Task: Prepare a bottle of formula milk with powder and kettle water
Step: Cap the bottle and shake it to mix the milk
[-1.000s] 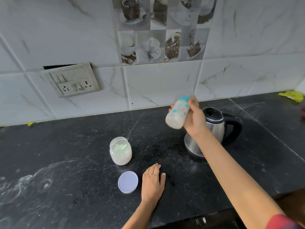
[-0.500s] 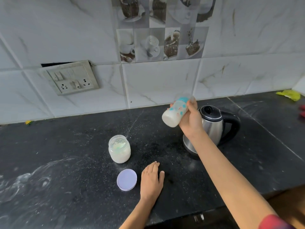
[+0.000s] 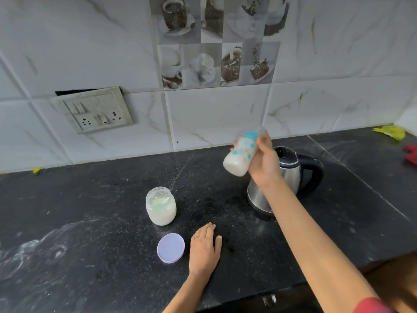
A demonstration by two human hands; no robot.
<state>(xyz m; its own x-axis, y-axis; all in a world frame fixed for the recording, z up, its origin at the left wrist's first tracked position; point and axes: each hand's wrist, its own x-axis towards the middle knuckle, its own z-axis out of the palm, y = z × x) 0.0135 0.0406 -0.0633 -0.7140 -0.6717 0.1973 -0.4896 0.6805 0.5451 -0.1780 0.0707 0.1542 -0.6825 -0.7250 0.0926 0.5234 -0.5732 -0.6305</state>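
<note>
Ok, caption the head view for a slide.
Right hand holds tilted milk-filled bottle above counter; left hand rests flat.

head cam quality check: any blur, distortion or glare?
Head view: the milk-filled baby bottle with teal collar in the right hand is soft with motion blur; the open glass powder jar and left hand are sharp. Wide-angle bowing bends the wall tile lines and black stone counter edge. Light is soft; only mild highlights on the steel kettle.

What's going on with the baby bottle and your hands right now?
Right hand gripping white teal-capped baby bottle, tilted, milky inside. Left hand flat on black counter. Glass powder jar open. Nothing in the way.
</note>
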